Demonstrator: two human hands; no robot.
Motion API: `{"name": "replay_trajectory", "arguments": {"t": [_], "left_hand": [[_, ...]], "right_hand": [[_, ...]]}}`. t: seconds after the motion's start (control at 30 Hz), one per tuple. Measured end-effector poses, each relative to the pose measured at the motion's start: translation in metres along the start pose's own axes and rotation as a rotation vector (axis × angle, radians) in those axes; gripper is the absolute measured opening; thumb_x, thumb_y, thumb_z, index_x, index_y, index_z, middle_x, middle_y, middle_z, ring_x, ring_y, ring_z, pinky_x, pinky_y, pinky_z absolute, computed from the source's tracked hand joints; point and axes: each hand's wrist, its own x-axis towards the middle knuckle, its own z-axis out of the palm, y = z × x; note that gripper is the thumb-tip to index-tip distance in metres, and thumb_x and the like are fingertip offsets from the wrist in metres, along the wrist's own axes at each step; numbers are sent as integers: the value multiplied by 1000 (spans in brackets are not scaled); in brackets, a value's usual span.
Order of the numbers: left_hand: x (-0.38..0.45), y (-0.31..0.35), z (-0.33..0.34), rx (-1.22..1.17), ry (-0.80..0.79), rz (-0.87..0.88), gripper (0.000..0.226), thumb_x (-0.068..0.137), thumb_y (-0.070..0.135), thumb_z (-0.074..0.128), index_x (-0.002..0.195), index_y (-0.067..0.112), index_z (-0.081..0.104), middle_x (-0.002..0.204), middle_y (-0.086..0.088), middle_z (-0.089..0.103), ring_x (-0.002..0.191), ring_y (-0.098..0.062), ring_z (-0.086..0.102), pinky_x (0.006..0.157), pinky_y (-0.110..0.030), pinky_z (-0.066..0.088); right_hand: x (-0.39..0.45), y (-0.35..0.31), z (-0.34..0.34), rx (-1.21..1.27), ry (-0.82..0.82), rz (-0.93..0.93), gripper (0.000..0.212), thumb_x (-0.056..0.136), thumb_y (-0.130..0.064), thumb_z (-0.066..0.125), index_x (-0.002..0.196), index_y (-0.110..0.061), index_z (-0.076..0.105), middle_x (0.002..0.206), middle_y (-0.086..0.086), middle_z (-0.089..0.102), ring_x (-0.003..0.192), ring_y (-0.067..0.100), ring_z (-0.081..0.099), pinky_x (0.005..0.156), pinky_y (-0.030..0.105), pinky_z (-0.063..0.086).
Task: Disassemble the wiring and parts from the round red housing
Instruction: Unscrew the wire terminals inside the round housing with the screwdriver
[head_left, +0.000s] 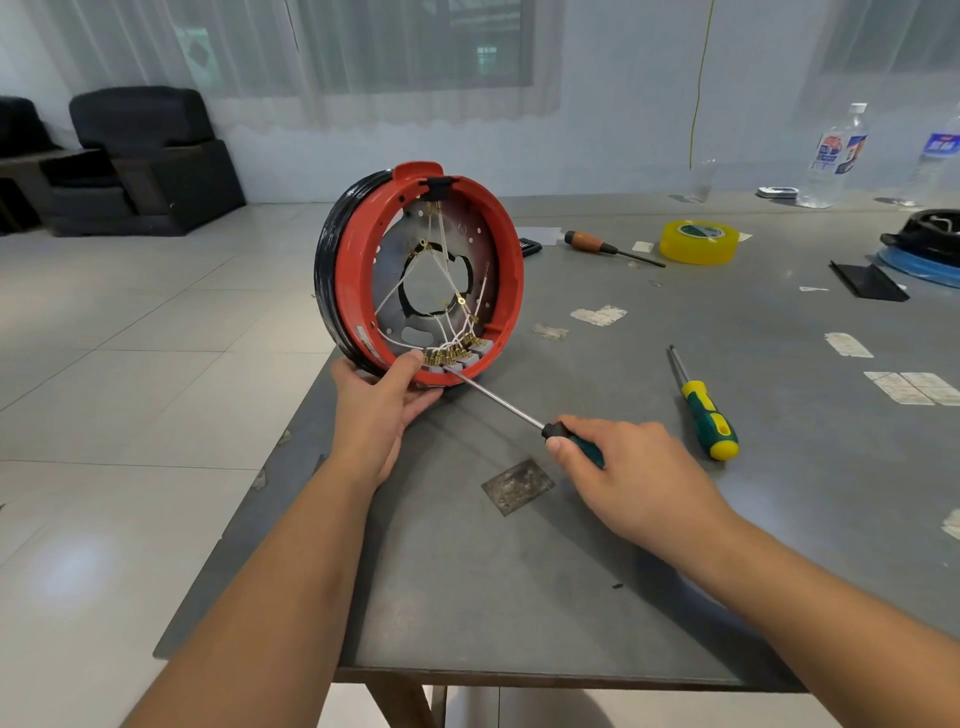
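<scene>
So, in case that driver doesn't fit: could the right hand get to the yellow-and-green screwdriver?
Probably yes. The yellow-and-green screwdriver lies on bare table beside the right hand, which first must drop the screwdriver it grips.

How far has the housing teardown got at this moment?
Little looks done: white wires and brass terminals still sit inside the red housing. In hand: left hand steadies the rim, right hand drives a screwdriver at the terminals. Left: all wiring and parts.

Pale tiled floor (130, 322) — black armchair (150, 156), curtained window (363, 52).
</scene>
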Motion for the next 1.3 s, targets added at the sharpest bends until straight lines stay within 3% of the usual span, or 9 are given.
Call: {"name": "replay_trajectory", "arguments": {"t": [0.13,0.37,0.53,0.67,0.8,0.93,1.07,1.17,1.3], "left_hand": [[0,0,0,-7,-10,-14,46,92,11,79,122,21,45,124,-11,65,96,-33,80,80,-45,66],[3,1,0,-34,4,-61,49,94,12,77,131,18,45,129,-16,65,98,-35,79,86,-52,65],[3,1,-1,-24,-4,-81,48,96,15,76,133,17,46,131,-19,66,99,-37,78,82,-48,66],[3,2,-1,-21,-5,-103,46,97,16,74,134,16,47,128,-21,68,98,-38,79,75,-41,67],[2,3,-1,-30,-1,-112,40,98,16,73,130,18,49,127,-22,69,99,-37,79,75,-41,67],[3,3,-1,-28,-4,-119,40,99,16,73,130,19,49,126,-22,70,99,-38,78,78,-44,67],[4,3,-2,-38,1,-125,41,98,16,73,132,19,49,126,-21,70,98,-38,79,79,-46,67],[5,2,-3,-50,0,-120,39,99,16,73,130,18,50,126,-21,70,98,-37,79,79,-46,67],[5,2,-3,-52,-11,-112,37,98,15,73,128,18,50,128,-23,69,100,-37,78,86,-54,65]], "right_hand": [[2,0,0,30,0,-12,41,99,-59,40,119,-32,63,79,-5,68,72,16,62,60,40,56],[3,9,1,111,1,3,32,100,-55,46,119,-41,67,91,-10,73,80,12,63,69,36,56],[5,16,3,159,8,4,31,99,-55,48,119,-42,69,99,-14,75,90,11,65,77,37,58],[6,21,5,189,27,21,28,98,-56,51,117,-45,70,96,-17,74,85,5,64,70,32,57],[6,24,7,219,53,40,25,96,-54,55,112,-46,72,92,-19,74,81,-2,61,58,21,47],[6,25,6,251,57,39,21,95,-51,58,108,-44,73,93,-19,75,85,0,62,64,21,51],[4,27,5,267,68,41,19,95,-51,60,106,-45,74,98,-19,75,90,4,64,75,30,57],[5,28,6,270,65,37,17,94,-52,59,103,-46,72,97,-19,75,90,-3,61,70,27,56],[5,30,7,265,50,31,28,93,-55,57,113,-45,74,95,-23,73,88,-9,59,60,16,45]]}}
